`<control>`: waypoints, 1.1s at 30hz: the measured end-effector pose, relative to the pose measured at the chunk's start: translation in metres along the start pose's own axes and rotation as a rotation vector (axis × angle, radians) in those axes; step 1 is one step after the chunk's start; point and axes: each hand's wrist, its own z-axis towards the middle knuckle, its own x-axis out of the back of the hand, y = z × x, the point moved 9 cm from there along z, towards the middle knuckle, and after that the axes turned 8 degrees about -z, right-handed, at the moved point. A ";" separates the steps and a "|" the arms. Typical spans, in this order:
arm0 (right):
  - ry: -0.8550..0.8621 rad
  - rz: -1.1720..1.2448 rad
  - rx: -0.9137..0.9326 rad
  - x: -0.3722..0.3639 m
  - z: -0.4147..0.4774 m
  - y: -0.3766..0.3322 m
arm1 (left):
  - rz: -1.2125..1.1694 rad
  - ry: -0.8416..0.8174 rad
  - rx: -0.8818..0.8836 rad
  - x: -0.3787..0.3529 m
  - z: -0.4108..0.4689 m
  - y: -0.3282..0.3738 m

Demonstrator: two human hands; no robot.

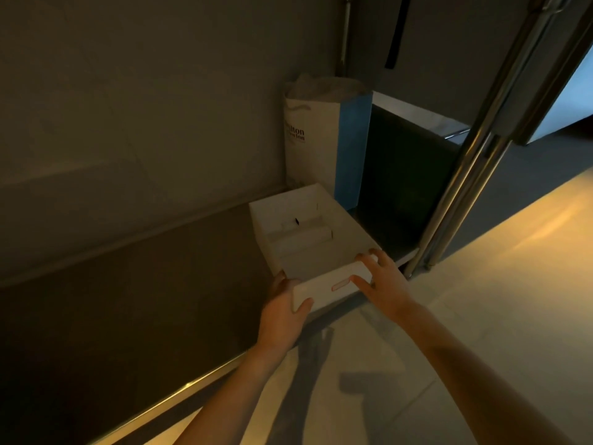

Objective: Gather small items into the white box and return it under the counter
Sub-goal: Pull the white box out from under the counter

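Observation:
The white box (348, 228) sits on the low dark shelf (160, 284) under the counter, its near end overhanging the shelf edge a little. Inside lie a few pale small items (301, 234), hard to make out in the dim light. My left hand (284, 308) grips the box's near left corner, thumb on the front wall and fingers round the side. My right hand (380, 282) presses on the near right corner, fingers spread over the front wall and top rim beside the handle slot.
A white and blue paper bag (324, 146) stands upright right behind the box. A dark bin (404, 175) stands to its right. Shiny metal legs (465, 175) run diagonally at the right. Pale floor (465, 316) lies in front of the shelf.

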 end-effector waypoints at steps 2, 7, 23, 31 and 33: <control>0.050 0.002 -0.005 0.006 -0.017 -0.001 | 0.000 -0.001 0.002 0.000 -0.011 0.002; 0.089 -0.003 -0.014 0.013 -0.063 -0.007 | -0.061 -0.035 0.030 0.000 -0.043 -0.002; 0.075 -0.091 -0.035 0.014 -0.109 -0.005 | -0.147 -0.044 0.034 0.004 -0.088 0.008; 0.192 0.002 -0.108 0.050 -0.061 -0.002 | -0.380 0.029 0.174 0.011 -0.066 0.009; 0.084 0.155 -0.170 0.042 -0.046 0.008 | -0.431 0.054 0.247 0.008 -0.056 0.010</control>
